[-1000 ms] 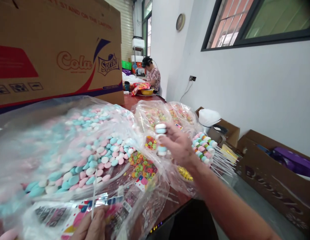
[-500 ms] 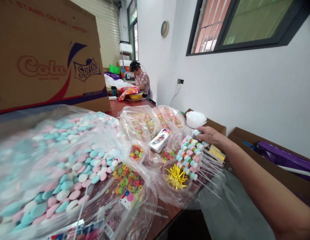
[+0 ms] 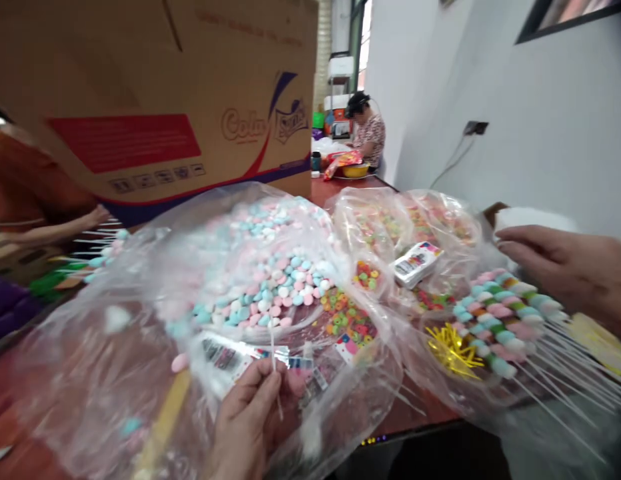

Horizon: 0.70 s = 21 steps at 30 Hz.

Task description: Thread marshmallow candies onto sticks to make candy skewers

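In front of me, my left hand (image 3: 253, 407) pinches a thin white stick (image 3: 273, 350) upright between thumb and fingers. Just beyond it, pink, blue and white marshmallows (image 3: 290, 287) lie in a large clear plastic bag, beside colourful ring gummies (image 3: 346, 320). My right hand (image 3: 565, 257), slightly blurred, hovers over a pile of marshmallow and gummy skewers (image 3: 505, 313); its fingers are stretched forward and I see nothing in them. White sticks of these skewers point toward the lower right. Left of the pile sit gold twist ties (image 3: 453, 350).
Bags of gummies (image 3: 375, 220) and a stack of printed cards (image 3: 416, 263) stand farther back. A tall cardboard carton (image 3: 190, 87) blocks the left rear. One person (image 3: 370, 133) sits at the far end; another's arm (image 3: 55, 230) is at left, near more skewers (image 3: 107, 247).
My view has swung left, bringing my left hand with the stick into sight. My right hand, earlier on a skewer at the pile, has let go and lifted off.
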### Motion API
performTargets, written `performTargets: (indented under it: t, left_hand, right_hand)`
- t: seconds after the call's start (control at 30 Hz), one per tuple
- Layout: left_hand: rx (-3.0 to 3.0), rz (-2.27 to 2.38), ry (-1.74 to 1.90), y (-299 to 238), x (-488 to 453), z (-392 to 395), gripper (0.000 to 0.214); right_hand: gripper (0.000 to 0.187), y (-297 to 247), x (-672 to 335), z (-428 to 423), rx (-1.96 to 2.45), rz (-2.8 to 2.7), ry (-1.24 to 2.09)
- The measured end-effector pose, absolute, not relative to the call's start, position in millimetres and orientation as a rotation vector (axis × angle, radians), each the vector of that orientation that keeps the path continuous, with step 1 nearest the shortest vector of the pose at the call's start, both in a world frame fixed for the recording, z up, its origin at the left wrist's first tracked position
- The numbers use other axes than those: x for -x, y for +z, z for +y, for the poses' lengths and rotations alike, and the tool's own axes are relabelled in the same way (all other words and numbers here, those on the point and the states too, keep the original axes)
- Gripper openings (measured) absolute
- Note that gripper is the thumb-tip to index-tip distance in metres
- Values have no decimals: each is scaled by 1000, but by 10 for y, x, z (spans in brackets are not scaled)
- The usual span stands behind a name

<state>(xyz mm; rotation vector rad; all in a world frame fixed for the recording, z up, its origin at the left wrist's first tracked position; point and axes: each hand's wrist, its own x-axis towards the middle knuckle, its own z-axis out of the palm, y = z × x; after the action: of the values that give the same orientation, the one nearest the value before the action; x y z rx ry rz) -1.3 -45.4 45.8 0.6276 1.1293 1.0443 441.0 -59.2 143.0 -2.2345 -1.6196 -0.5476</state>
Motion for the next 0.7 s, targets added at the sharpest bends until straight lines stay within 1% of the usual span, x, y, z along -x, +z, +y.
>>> performTargets:
  t: [0.1, 0.2, 0.3, 0.37, 0.47, 0.7]
  left_hand:
    - [-529, 1028, 1147, 643, 69, -503, 30]
    - [-554, 1039, 1238, 738, 184, -538, 30]
    - [-594, 1074, 1281, 740, 274, -543, 29]
    - [-599, 1082, 1278, 712, 307, -541, 30]
    - [-573, 1095, 1289, 671, 344, -558, 31]
    - [-582, 1138, 1329, 543, 424, -622, 32]
  right_hand:
    - [28, 1403, -3799, -423, 1911, -1727, -275]
    - [25, 1323, -3163, -200, 1684, -1881, -6]
    - [26, 1206, -2617, 32, 1573, -2031, 274]
    - [27, 1109, -2291, 172, 1528, -2160, 402]
    - [26, 925, -1837, 363, 1481, -2373, 413]
    - [25, 480, -1033, 705, 1238, -2637, 164]
